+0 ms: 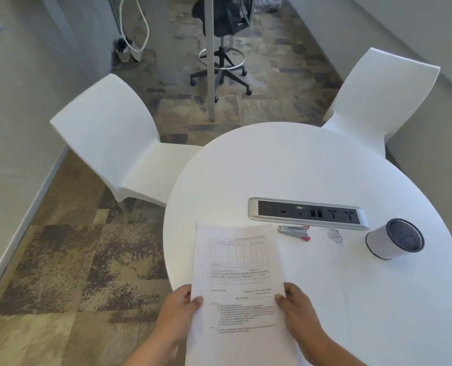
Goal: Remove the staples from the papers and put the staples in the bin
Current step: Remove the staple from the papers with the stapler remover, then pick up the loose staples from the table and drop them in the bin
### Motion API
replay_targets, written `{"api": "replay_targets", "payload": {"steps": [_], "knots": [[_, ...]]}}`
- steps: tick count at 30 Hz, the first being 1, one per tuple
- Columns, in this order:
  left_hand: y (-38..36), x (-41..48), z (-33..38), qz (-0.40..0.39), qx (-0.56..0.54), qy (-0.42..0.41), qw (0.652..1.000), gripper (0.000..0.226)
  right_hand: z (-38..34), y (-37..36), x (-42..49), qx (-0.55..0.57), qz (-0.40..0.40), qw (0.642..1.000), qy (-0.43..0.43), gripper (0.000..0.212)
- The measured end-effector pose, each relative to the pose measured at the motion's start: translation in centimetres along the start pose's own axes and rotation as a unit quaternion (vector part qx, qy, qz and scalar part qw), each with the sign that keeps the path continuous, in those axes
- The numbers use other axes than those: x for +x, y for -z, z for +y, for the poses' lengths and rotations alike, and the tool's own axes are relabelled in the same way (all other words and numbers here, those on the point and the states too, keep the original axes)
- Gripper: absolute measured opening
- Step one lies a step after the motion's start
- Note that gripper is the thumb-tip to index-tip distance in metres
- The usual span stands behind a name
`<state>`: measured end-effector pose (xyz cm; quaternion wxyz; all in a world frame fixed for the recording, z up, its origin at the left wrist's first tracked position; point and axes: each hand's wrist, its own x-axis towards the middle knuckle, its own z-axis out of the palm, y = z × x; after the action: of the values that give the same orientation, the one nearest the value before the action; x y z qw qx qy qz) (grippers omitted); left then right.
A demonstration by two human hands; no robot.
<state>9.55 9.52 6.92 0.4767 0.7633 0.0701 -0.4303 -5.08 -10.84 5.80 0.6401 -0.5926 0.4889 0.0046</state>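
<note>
I hold a printed set of papers (240, 281) flat over the near left part of the round white table (312, 167). My left hand (178, 310) grips its left edge and my right hand (298, 310) grips its right edge, thumbs on top. A metal staple remover with a red tip (294, 231) lies on the table beyond the papers. To its right lies a small scatter of loose staples (335, 235). Farther right stands a small white bin with a dark inside (395, 239).
A silver socket panel (308, 213) is set into the table behind the staple remover. White chairs stand at the left (108, 143) and far right (378, 93) of the table. A black office chair (222, 56) stands on the carpet beyond.
</note>
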Motion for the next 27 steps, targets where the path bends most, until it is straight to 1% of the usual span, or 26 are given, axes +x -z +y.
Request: {"api": "replay_targets", "payload": {"steps": [2,5,6,7,8,9,10,11,12,13,14,15,17,20,25,27], "knots": [[0.8,1.4,0.7,0.007,-0.015,-0.014,1.000,0.022,-0.3,-1.4,1.3,-0.015,0.012,1.000,-0.007,0.017],[1.1,3.9,2.6,0.038,0.006,-0.067,0.997,0.018,-1.8,-2.6,3.9,-0.033,0.032,0.999,0.018,0.015],[1.1,4.8,3.2,0.048,0.020,-0.092,0.994,0.023,-2.3,-2.9,4.9,-0.048,0.040,0.998,0.031,0.017],[1.2,5.6,3.5,0.046,0.036,-0.118,0.991,0.041,-2.7,-3.1,5.8,-0.073,0.051,0.995,0.046,0.023],[1.4,6.4,3.6,0.032,0.057,-0.152,0.986,0.062,-2.9,-3.1,6.5,-0.119,0.067,0.989,0.062,0.037],[1.5,7.3,3.4,0.013,0.110,-0.188,0.976,0.082,-2.9,-3.0,7.0,-0.190,0.083,0.975,0.078,0.054],[1.6,8.3,2.8,-0.006,0.204,-0.226,0.952,0.094,-2.6,-2.8,7.1,-0.280,0.091,0.951,0.096,0.068],[1.7,9.1,1.8,-0.014,0.308,-0.254,0.917,0.098,-2.1,-2.5,7.1,-0.365,0.080,0.920,0.121,0.076],[1.9,10.0,0.7,-0.015,0.392,-0.265,0.881,0.097,-1.5,-2.4,7.2,-0.435,0.054,0.886,0.149,0.079],[2.0,10.6,-0.3,-0.020,0.447,-0.259,0.856,0.095,-0.8,-2.2,7.2,-0.486,0.023,0.857,0.171,0.079],[2.1,10.8,-0.9,-0.026,0.478,-0.250,0.842,0.092,0.0,-2.1,7.3,-0.517,0.001,0.836,0.183,0.078],[2.3,11.1,-1.4,-0.029,0.493,-0.242,0.835,0.091,0.5,-2.2,7.4,-0.537,-0.009,0.822,0.188,0.077],[2.4,11.3,-1.9,-0.027,0.516,-0.243,0.821,0.090,1.2,-2.5,7.5,-0.562,-0.010,0.805,0.190,0.076],[2.4,11.5,-2.4,-0.022,0.530,-0.239,0.813,0.092,1.5,-2.9,7.5,-0.578,0.002,0.794,0.187,0.074],[2.0,11.4,-2.3,-0.014,0.521,-0.237,0.820,0.095,1.4,-3.0,7.7,-0.564,0.009,0.804,0.189,0.075],[1.7,11.3,-2.4,0.015,0.530,-0.259,0.807,0.097,1.3,-2.8,7.8,-0.553,0.008,0.812,0.185,0.079]]}}
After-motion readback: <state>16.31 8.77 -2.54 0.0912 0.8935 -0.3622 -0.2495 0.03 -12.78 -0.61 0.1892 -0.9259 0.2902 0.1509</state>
